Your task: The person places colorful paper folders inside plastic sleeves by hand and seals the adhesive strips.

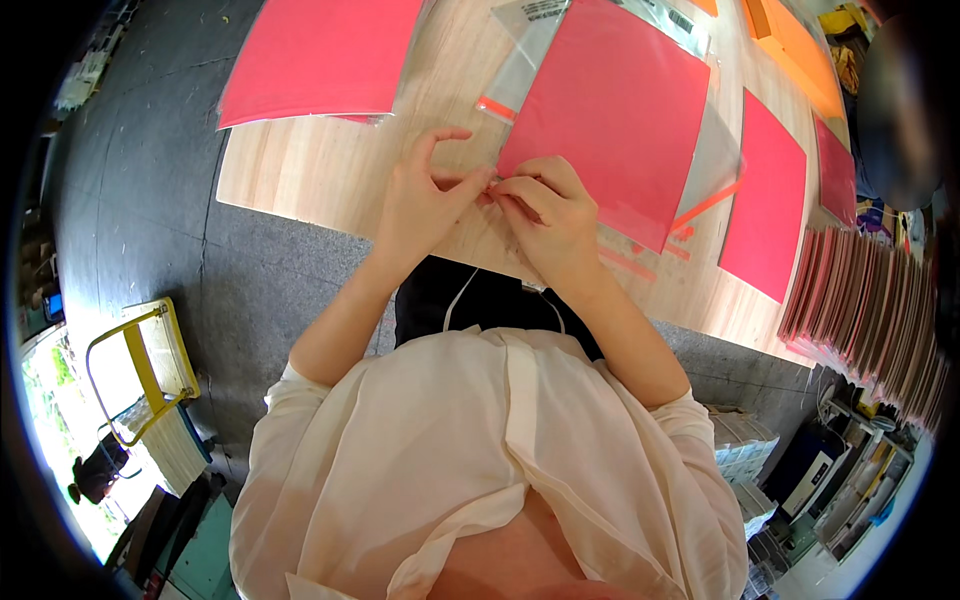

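A pink sheet in a clear plastic sleeve (pixel 610 110) lies in front of me on the wooden table, its near-left corner beside my fingertips. My left hand (pixel 428 200) has its index finger raised and bent, while its thumb and other fingertips press together at that corner. My right hand (pixel 550 212) pinches at the same spot, its fingertips meeting the left ones. Whatever is between them is small and mostly hidden; a bit of reddish material shows there. Under the sleeve lie more clear bags (pixel 712 165) with orange-red edge strips.
A pink stack (pixel 325 60) lies at the left table edge. Right of the sleeve are another pink sheet (pixel 768 195), an orange stack (pixel 795 55) and a long row of packed sheets (pixel 865 310). Loose orange-red strips (pixel 628 262) lie near the front edge. A yellow-handled trolley (pixel 150 370) stands left.
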Tool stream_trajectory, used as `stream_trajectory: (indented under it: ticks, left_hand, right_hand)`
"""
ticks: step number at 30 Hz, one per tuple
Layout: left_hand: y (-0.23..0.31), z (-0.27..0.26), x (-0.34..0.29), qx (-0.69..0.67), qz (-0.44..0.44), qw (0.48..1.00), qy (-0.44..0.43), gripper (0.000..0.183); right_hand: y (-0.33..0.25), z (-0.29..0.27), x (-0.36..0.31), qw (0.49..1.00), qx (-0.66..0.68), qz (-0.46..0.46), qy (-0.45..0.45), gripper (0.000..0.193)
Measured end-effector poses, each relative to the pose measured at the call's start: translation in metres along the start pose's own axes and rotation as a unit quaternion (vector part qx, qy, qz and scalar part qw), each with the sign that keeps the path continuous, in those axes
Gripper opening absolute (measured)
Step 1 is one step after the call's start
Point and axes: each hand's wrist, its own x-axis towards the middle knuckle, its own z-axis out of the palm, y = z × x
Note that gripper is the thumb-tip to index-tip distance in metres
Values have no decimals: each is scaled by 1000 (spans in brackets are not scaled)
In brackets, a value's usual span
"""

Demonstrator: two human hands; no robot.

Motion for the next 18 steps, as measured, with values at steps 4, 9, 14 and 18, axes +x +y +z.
stream_trajectory:
  ticks: [4,9,14,18]
  left_hand:
    - [-3,-1,3,25,18,999,10,44]
    - [-4,-1,4,-8,21,1000,12,42]
    - [5,-5,0,-40,-51,998,4,41]
    - [4,-9,1,32,-35,999,-21,32]
  right_hand:
    - [-3,-1,2,999,-12,-46,-6,20]
    - [2,-7,3,997,6,-75,-27,16]
    - [-2,-83,-9,928,285,198,-137,14]
    - [25,-180,-64,917,342,196,61,10]
